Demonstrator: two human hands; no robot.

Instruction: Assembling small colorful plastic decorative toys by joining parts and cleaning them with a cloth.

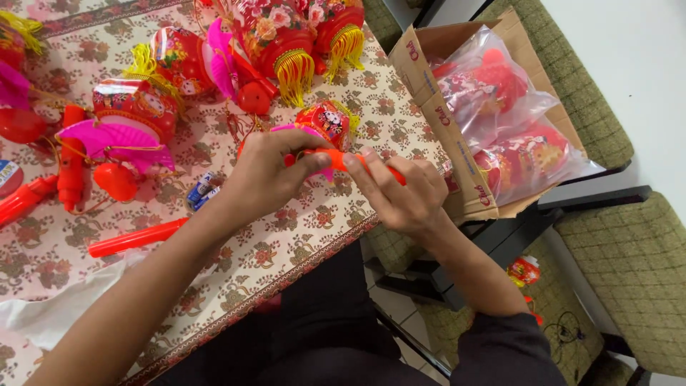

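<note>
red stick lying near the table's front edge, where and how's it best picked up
Probably at mid-length, from above. The red stick lies flat on the tablecloth, a long slim rod, bare cloth either side, so fingers can pinch across it.

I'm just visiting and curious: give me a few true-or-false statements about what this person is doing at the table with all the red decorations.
1. Both hands, the left hand and the right hand, grip one orange plastic stick. True.
2. The open cardboard box holds clear plastic bags of red decorations. True.
3. The table is covered by a plain blue cloth. False: it is a cream floral-patterned tablecloth.
4. Another red plastic stick lies on the cloth near the left forearm. True.
5. The cardboard box stands to the person's left. False: it is on the right, on a green cushioned chair.
6. The red paper lanterns with yellow tassels are on the floor. False: they lie on the table.
</note>
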